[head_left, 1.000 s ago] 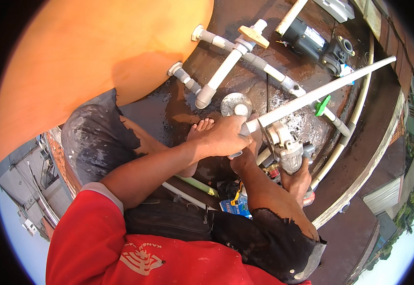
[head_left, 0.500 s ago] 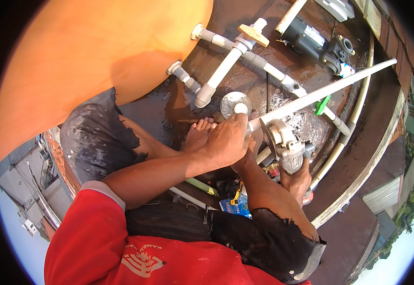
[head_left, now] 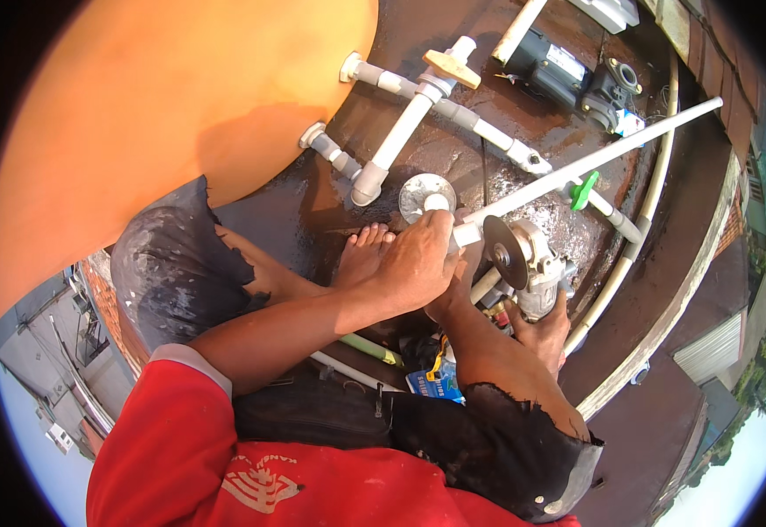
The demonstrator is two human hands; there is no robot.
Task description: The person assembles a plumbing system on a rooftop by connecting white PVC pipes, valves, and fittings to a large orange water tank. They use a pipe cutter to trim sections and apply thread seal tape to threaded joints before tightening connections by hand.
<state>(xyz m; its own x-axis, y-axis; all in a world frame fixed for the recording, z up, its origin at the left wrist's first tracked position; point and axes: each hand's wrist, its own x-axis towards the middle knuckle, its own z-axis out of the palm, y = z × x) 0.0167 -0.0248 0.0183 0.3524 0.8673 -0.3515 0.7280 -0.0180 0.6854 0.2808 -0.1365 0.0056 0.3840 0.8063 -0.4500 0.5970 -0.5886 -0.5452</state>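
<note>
My left hand (head_left: 416, 262) is closed around a short white pipe fitting (head_left: 465, 234); one end sticks out at the right of my fingers, and its round white end shows above them. My right hand (head_left: 543, 336) grips the body of an angle grinder (head_left: 534, 279), low on the right. The grinder's dark cutting disc (head_left: 506, 252) stands a little to the right of the fitting, apart from it. A long white pipe (head_left: 607, 158) runs slantwise just beyond both, its near end close to my left hand. My right forearm is mostly hidden by my bent leg.
A large orange tank (head_left: 181, 105) fills the upper left. Joined white pipes with a yellow-handled valve (head_left: 451, 68) and a green-handled valve (head_left: 584, 191) cross the wet brown floor. A black pump (head_left: 559, 70) lies beyond. A blue packet (head_left: 436, 383) and a round grey-white disc (head_left: 426, 195) are nearby.
The grinder has turned, so its disc shows more of its face and stands off from the fitting. My left hand keeps its grip. The whole view has shifted slightly.
</note>
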